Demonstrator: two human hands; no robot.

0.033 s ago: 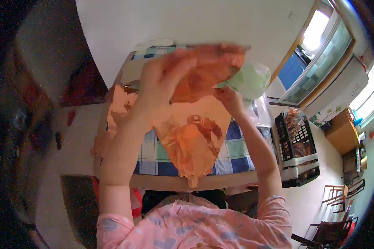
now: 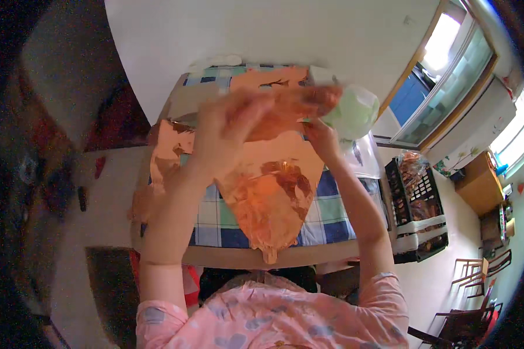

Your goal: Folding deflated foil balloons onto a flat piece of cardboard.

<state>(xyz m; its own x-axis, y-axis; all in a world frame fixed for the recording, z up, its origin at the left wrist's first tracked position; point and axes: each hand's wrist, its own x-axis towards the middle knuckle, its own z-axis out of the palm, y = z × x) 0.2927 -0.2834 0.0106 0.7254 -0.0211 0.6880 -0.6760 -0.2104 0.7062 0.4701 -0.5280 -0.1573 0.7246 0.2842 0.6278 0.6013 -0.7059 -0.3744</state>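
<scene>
The raised orange foil (image 2: pixel 294 107) just dipped over the bench (image 2: pixel 323 253), baring another sheet (image 2: pixel 273 76) behind, so it looked mid-handling. Left hand (image 2: pixel 230 119) was on it, fingers too blurry to read; right hand (image 2: pixel 325 141) curled by its edge, grip unclear.

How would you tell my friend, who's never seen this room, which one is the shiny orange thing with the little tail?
Find the table with the checked cloth. Near the middle of its front edge lies shiny copper-orange foil. It's the only foil there narrowing to a little tail over that edge.
</scene>
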